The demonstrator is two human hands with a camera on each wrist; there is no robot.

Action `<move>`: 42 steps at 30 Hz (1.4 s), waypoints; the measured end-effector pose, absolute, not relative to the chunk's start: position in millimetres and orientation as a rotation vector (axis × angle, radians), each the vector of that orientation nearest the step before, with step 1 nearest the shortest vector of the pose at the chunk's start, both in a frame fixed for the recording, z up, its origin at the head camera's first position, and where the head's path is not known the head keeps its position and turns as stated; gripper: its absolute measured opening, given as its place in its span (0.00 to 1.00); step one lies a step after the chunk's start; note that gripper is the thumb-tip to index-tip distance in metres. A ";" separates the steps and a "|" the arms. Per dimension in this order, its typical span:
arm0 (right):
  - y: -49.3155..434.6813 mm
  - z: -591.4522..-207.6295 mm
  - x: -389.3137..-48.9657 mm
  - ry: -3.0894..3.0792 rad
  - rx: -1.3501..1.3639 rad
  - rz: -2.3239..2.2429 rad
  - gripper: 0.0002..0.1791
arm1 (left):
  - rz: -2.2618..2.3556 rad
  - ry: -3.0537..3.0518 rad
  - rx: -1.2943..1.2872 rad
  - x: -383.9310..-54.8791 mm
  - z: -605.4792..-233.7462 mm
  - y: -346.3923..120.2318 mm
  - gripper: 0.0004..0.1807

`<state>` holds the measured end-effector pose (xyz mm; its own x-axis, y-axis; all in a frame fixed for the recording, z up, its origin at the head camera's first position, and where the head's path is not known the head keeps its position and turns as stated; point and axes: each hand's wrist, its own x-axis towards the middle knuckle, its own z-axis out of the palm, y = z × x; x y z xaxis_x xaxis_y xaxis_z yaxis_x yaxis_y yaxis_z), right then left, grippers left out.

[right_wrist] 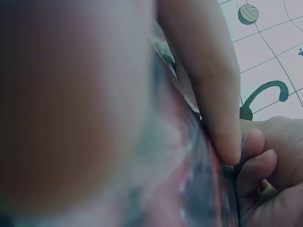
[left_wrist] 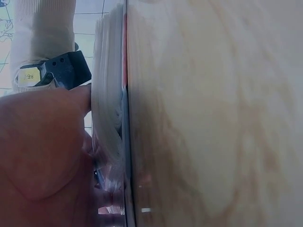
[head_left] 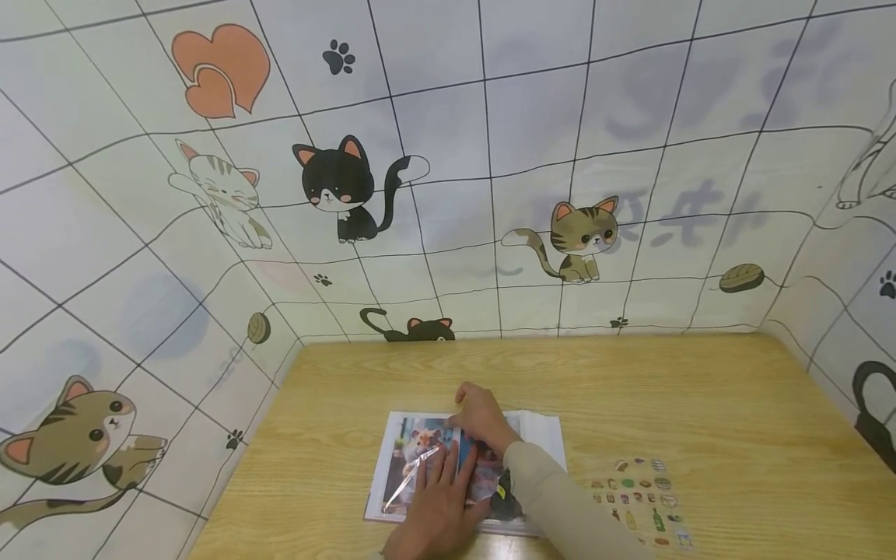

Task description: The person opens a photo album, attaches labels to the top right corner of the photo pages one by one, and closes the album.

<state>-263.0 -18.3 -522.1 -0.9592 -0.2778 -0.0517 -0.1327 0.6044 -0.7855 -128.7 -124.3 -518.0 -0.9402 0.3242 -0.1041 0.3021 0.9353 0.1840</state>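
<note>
An open photo album lies on the wooden table, a hamster photo showing under its glossy clear plastic. My left hand rests flat across the middle of it, fingers spread and pointing away from me. Bent over the album's upper middle, my right hand has its fingers curled and pinches at the top edge of a page. In the right wrist view the curled fingers are right at the page edge. The left wrist view shows the album's stacked clear pages edge-on, beneath the left hand.
A clear sheet of small food stickers lies on the table right of the album, beside the right sleeve. Cat-patterned cloth walls enclose the table at the back and sides.
</note>
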 end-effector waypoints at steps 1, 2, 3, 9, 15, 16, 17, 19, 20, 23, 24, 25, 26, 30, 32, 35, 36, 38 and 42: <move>-18.6 -522.5 -263.4 2.665 -0.345 -1.277 0.21 | 0.238 2.963 0.484 -128.8 -518.3 -124.4 0.40; -18.9 -522.7 -263.6 2.671 -0.345 -1.273 0.21 | 0.233 2.966 0.486 -128.9 -518.2 -124.7 0.40; -19.1 -523.3 -263.6 2.669 -0.347 -1.276 0.21 | 0.236 2.968 0.486 -128.9 -518.0 -124.8 0.40; -19.8 -524.9 -262.7 2.661 -0.346 -1.316 0.19 | 0.263 2.976 0.495 -128.1 -517.3 -125.3 0.40; -18.4 -524.7 -260.0 2.620 -0.338 -1.359 0.16 | 0.305 2.966 0.484 -127.1 -519.6 -125.0 0.39; -18.0 -525.0 -259.7 2.618 -0.340 -1.367 0.15 | 0.298 2.963 0.482 -127.3 -520.1 -125.0 0.39; -17.6 -525.4 -259.5 2.613 -0.341 -1.386 0.15 | 0.291 2.961 0.484 -127.4 -520.2 -125.0 0.39; -16.7 -526.5 -259.4 2.608 -0.340 -1.404 0.15 | 0.278 2.944 0.479 -128.0 -520.7 -124.9 0.40; -16.3 -527.0 -259.2 2.605 -0.344 -1.421 0.14 | 0.283 2.936 0.476 -128.2 -520.9 -124.9 0.40; -15.1 -528.1 -258.7 2.586 -0.354 -1.455 0.13 | 0.282 2.920 0.474 -128.9 -520.6 -125.1 0.40; -14.7 -528.0 -258.4 2.574 -0.355 -1.460 0.13 | 0.287 2.915 0.472 -129.1 -520.4 -125.2 0.41; -14.3 -527.7 -258.0 2.562 -0.358 -1.472 0.12 | 0.287 2.914 0.473 -129.1 -519.9 -125.4 0.41; -13.9 -527.2 -257.7 2.548 -0.369 -1.490 0.12 | 0.285 2.915 0.476 -129.1 -519.5 -125.7 0.41; -12.0 -525.3 -256.1 2.502 -0.388 -1.529 0.11 | 0.300 2.914 0.476 -129.1 -518.1 -125.9 0.42; -10.8 -525.0 -255.1 2.504 -0.411 -1.532 0.10 | 0.313 2.915 0.473 -129.2 -518.1 -125.7 0.43; -9.2 -523.9 -253.1 2.503 -0.429 -1.516 0.10 | 0.341 2.922 0.468 -128.9 -518.0 -125.0 0.44; -8.5 -522.9 -252.2 2.501 -0.435 -1.509 0.09 | 0.345 2.925 0.467 -128.7 -517.9 -124.8 0.45; -7.3 -520.2 -250.4 2.494 -0.448 -1.504 0.09 | 0.356 2.925 0.462 -128.5 -518.0 -124.5 0.45; -4.6 -515.0 -247.5 2.482 -0.469 -1.508 0.08 | 0.379 2.927 0.458 -128.2 -517.8 -124.1 0.45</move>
<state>-247.5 -4.6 -515.0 -0.9298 -0.3681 -0.0060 -0.1643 0.4294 -0.8880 -128.2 -124.1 -517.8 -0.9412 0.3186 -0.1128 0.2793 0.9211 0.2712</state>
